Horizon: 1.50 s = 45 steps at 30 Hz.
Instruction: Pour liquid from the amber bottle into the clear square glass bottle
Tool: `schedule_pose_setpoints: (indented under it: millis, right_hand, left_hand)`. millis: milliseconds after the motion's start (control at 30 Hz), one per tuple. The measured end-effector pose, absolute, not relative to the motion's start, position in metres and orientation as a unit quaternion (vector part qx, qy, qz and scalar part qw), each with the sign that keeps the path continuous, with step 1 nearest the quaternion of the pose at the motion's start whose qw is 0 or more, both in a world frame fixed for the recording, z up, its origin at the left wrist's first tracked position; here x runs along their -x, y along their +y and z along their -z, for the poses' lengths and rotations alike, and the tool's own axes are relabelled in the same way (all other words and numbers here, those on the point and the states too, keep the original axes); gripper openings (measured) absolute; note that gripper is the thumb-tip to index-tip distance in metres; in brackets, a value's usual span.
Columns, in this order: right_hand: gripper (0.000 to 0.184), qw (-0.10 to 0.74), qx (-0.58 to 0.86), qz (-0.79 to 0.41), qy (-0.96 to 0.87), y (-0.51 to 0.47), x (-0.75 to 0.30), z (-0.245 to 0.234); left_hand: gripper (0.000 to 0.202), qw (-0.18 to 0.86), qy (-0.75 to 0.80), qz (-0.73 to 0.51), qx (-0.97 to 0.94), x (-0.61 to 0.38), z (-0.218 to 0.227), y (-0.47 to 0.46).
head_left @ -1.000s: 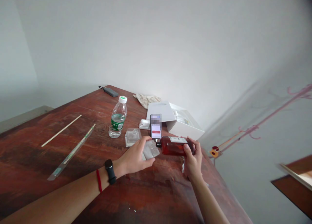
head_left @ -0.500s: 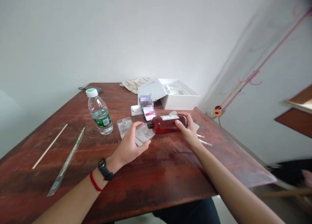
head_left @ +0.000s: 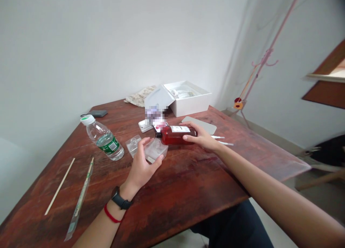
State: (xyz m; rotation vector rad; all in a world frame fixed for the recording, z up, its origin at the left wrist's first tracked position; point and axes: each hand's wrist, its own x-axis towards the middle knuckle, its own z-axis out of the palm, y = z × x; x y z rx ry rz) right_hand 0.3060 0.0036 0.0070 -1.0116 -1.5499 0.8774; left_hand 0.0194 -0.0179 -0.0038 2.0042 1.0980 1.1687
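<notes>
Nearest, a film-wrapped stick point(head_left: 81, 199) and a bare wooden stick point(head_left: 59, 186) are laid. A clear, boxy plastic container point(head_left: 155, 151) is held between thumb and fingers of the left hand point(head_left: 141, 166); above the table, a smooth red-brown bottle point(head_left: 176, 136), lying horizontal, is gripped by the right hand point(head_left: 206, 137). Behind, a grey rounded plate point(head_left: 205, 126), mostly hidden half a second ago, is exposed; the phone point(head_left: 161, 124) is partly blocked. Beyond, an open white box point(head_left: 192, 105) is seen.

You've got a smooth, glossy red bottle point(head_left: 176, 137) at centre, label point(head_left: 180, 129) papery. Your tray point(head_left: 155, 150), just left: clear, slick plastic. Water bottle point(head_left: 106, 140), left: clear, shiny plastic. Your table point(head_left: 188, 183): streaky wood, low sheen. Box point(head_left: 192, 105), upper centre: smooth, matt card. Cloth point(head_left: 137, 97), left of that: rumpled. Your strap point(head_left: 125, 203): matt, rubbery.
</notes>
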Motion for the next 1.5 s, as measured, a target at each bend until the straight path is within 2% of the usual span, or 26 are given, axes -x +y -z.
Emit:
schedule_pose_setpoints:
  millis: [300,533,867,1067,1233,1500]
  right_hand:
    - [0.073,0.464,0.38,-0.376,-0.706,0.002,-0.303,-0.006]
    - [0.074,0.438,0.389,-0.354,-0.729,0.001,-0.301,0.0]
    - [0.076,0.473,0.398,-0.386,-0.685,0.005,-0.299,0.004]
    - [0.069,0.467,0.389,-0.389,-0.692,0.002,-0.295,0.001]
    - [0.077,0.443,0.414,-0.373,-0.703,0.004,-0.298,0.002]
    - [0.077,0.432,0.429,-0.397,-0.687,0.005,-0.299,0.005]
  left_hand:
    - [0.07,0.301,0.409,-0.439,-0.741,-0.021,0.003,-0.019]
    - [0.071,0.295,0.41,-0.436,-0.745,-0.021,0.004,-0.02]
    - [0.069,0.291,0.404,-0.426,-0.756,-0.018,0.008,-0.018]
    - [0.069,0.288,0.397,-0.424,-0.761,-0.017,0.008,-0.018]
    - [0.067,0.287,0.394,-0.429,-0.761,-0.018,0.008,-0.018]
    - [0.067,0.284,0.397,-0.425,-0.762,-0.019,0.006,-0.018]
